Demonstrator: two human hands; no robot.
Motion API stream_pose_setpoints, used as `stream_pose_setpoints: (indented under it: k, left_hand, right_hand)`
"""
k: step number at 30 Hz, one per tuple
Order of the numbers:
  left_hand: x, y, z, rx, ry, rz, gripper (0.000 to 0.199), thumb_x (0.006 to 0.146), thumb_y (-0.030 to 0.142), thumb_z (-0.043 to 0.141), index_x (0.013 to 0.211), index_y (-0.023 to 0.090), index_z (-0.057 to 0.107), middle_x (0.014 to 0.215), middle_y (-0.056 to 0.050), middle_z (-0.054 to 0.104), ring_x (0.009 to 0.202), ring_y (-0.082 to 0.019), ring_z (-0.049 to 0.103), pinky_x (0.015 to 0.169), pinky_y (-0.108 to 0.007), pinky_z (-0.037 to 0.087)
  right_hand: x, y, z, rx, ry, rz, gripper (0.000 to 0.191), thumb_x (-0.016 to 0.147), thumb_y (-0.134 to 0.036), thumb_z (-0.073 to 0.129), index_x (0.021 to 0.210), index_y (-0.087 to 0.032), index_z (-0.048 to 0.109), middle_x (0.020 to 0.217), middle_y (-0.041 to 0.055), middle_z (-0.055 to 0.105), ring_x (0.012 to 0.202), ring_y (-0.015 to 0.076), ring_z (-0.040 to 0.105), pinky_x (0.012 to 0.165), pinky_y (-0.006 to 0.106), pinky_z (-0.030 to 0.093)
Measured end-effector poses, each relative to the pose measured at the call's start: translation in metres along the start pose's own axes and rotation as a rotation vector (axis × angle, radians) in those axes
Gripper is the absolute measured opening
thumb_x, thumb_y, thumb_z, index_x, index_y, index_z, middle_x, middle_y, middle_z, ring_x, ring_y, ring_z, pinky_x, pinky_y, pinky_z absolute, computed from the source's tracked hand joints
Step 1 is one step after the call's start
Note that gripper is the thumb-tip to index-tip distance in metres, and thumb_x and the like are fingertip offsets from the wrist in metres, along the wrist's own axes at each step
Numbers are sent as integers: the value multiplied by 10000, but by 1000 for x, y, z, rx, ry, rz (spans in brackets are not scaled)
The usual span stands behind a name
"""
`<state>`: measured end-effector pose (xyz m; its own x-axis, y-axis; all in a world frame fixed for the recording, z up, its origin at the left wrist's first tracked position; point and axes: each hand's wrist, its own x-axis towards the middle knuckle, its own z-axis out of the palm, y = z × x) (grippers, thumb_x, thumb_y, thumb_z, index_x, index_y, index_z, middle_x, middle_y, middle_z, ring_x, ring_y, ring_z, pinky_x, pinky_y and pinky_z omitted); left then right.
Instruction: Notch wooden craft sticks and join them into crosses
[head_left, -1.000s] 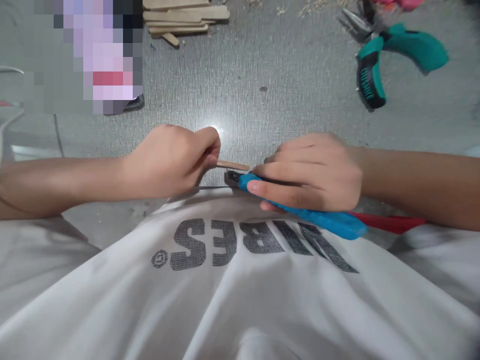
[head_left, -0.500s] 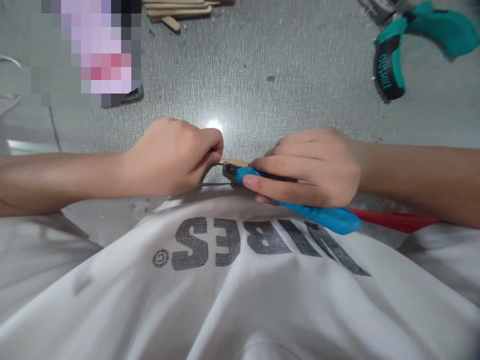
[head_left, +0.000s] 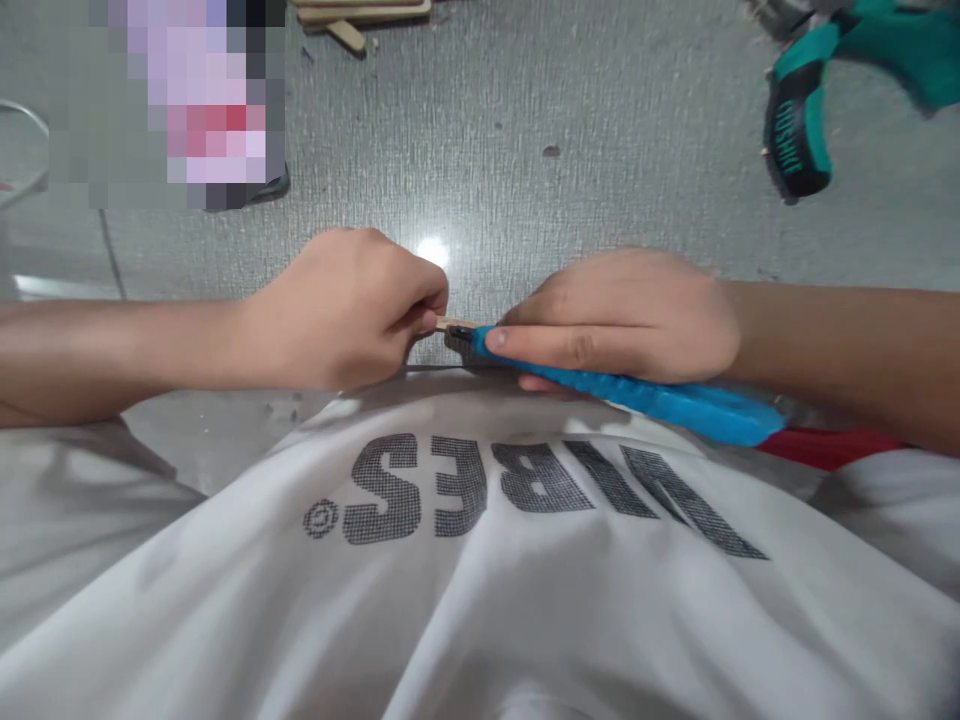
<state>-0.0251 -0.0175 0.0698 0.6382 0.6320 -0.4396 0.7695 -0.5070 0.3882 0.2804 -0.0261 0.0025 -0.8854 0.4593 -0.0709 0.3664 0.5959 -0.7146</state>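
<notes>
Between my two hands, close to the table's near edge, is a thin wooden craft stick [head_left: 456,323]. My left hand [head_left: 349,305] is closed with its thumb and fingers pinching the stick's left end. Closed around a blue utility knife [head_left: 660,400], my right hand [head_left: 637,310] has its thumb stretched along the handle toward the dark tip. That tip lies against or just beside the stick; the exact contact is too small to make out. The right fingers are partly hidden behind the thumb and the knife, and they hide the stick's right part.
Several craft sticks [head_left: 375,14] lie at the far edge of view. Teal-and-black pliers [head_left: 799,130] rest on the grey table [head_left: 480,190] at upper right. A dark-edged object, mostly blurred out [head_left: 217,110], is at upper left. Something red [head_left: 825,447] shows beneath my right forearm.
The knife's handle has swung up slightly, and its back end reaches farther right. My right hand has shifted a little right. My left hand keeps its pinch on the stick.
</notes>
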Motion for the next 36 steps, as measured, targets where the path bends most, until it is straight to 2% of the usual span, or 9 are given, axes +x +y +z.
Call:
stream_pose_setpoints:
  k: [4, 7, 13, 18, 24, 29, 32, 34, 36]
  left_hand:
    - [3, 3, -1, 4, -16, -32, 289, 1068, 247, 640, 1046, 261, 928, 943, -58, 894, 1073, -324, 892, 974, -416, 583]
    - [3, 1, -2, -27, -16, -25, 248, 1058, 262, 669, 1025, 259, 914, 926, -50, 881, 1049, -307, 877, 964, -400, 572]
    - [6, 2, -9, -25, -55, -25, 258, 1063, 292, 654, 1014, 247, 903, 886, -48, 844, 1042, -300, 858, 957, -391, 558]
    - [8, 8, -16, -10, -103, -108, 245, 1060, 260, 651, 958, 251, 872, 851, -55, 825, 973, -306, 819, 924, -421, 530]
    - [6, -2, -14, -98, -87, -110, 278, 1122, 297, 645, 958, 271, 868, 876, -49, 843, 928, -288, 787, 968, -447, 523]
    - [5, -2, -24, -200, -115, -123, 330, 1170, 318, 621, 918, 231, 816, 819, -33, 811, 843, -226, 682, 916, -414, 500]
    - [6, 1, -31, -257, -139, -119, 344, 1190, 323, 636, 910, 208, 798, 808, -34, 797, 852, -205, 662, 928, -396, 515]
    - [7, 3, -34, -268, -140, -128, 346, 1197, 309, 640, 901, 200, 782, 790, -28, 778, 828, -186, 644, 916, -383, 513]
    - [8, 4, -34, -256, -130, -140, 346, 1199, 301, 633, 904, 203, 783, 782, -24, 777, 810, -179, 641, 899, -374, 513]
  right_hand:
    - [-6, 24, 11, -136, 203, -310, 537, 1397, -624, 458, 1472, -307, 884, 1197, 60, 918, 924, 198, 803, 806, 368, 536]
    - [-7, 30, 15, -327, 248, -439, 405, 1388, -492, 530, 1628, -330, 813, 1225, 55, 902, 940, 211, 796, 812, 385, 578]
    - [-5, 1, -2, -660, 292, -693, 217, 1273, -223, 743, 1448, -186, 866, 1076, 54, 825, 911, 224, 728, 756, 386, 618]
    - [-5, -8, -6, -813, 302, -744, 242, 1214, -169, 818, 1448, -168, 878, 1050, 41, 812, 862, 195, 694, 731, 348, 633]
    - [-5, -12, -5, -977, 313, -779, 216, 1227, -186, 779, 1412, -195, 889, 1134, 68, 872, 851, 184, 706, 734, 324, 664]
    - [-10, -10, -3, -1014, 272, -656, 130, 1270, -298, 771, 1312, -239, 879, 1134, 42, 872, 840, 181, 701, 710, 346, 631]
    - [-10, -8, -1, -1020, 395, -651, 267, 1320, -357, 704, 1169, -227, 882, 1130, 67, 888, 893, 191, 725, 727, 365, 617]
    - [-9, -8, -1, -990, 502, -654, 267, 1320, -313, 699, 1164, -222, 895, 1075, 54, 884, 866, 179, 697, 723, 353, 598]
    - [-10, -9, -2, -935, 535, -611, 246, 1309, -267, 709, 1163, -222, 902, 980, 28, 847, 815, 172, 658, 712, 357, 578]
